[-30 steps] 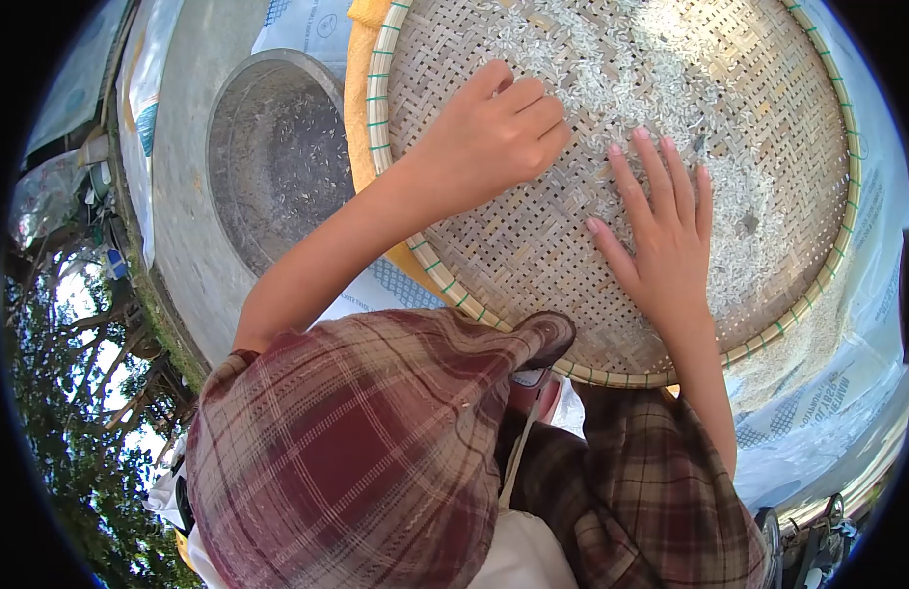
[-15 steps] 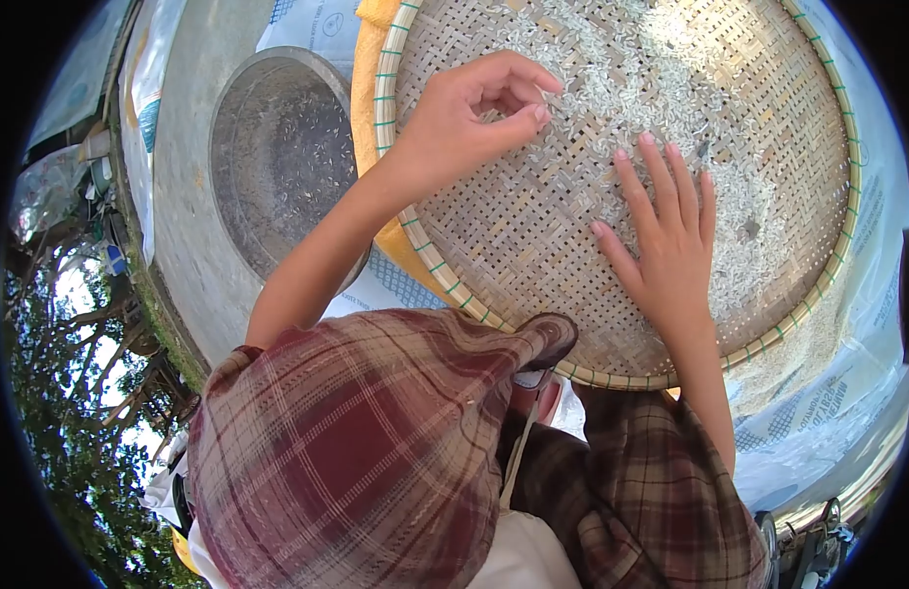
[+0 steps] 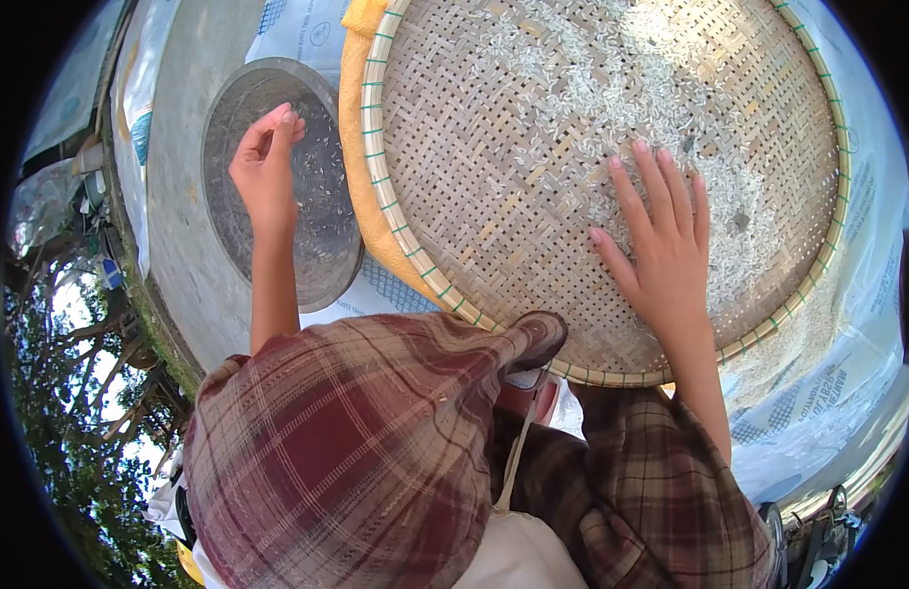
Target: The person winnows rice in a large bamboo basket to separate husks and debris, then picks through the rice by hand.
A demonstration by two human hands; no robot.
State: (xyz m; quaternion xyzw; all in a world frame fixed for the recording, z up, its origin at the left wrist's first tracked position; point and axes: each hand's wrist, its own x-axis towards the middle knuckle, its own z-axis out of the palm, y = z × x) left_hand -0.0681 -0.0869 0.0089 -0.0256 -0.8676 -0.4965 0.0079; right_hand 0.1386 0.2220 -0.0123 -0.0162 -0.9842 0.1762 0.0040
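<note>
- My right hand (image 3: pixel 661 260) lies flat on the woven bamboo tray (image 3: pixel 405 245), at about 5 o'clock on its round, palm down. Its fingers (image 3: pixel 670 187) are spread and straight, gripping nothing, with the tips resting at the edge of the grain.
- The tray is stiff but light, I judge. The green-bound rim is the place to take hold of it, with both hands at 3 and 9 o'clock. Tipping it would send the grain sliding.
- The rice (image 3: pixel 612 88) is loose, dry and very light, so it is best pushed with a flat palm or pinched up a few grains at a time. It is white and thinly scattered from 12 round to 4 o'clock, with a few dark specks in it. The weave from 7 to 10 o'clock is nearly bare.
- A yellow cloth (image 3: pixel 361 196) shows under the tray's 9 o'clock edge.
- My left hand (image 3: pixel 263 167) hovers over the metal bowl (image 3: pixel 317 245), at 9 o'clock from the tray. Its fingers are drawn together to a point. I cannot tell whether anything is pinched between them.
- The bowl is dull grey and holds a thin sprinkle of small dark bits. It looks rigid and slick.
- A printed plastic sheet (image 3: pixel 828 393) lies underneath all this.
</note>
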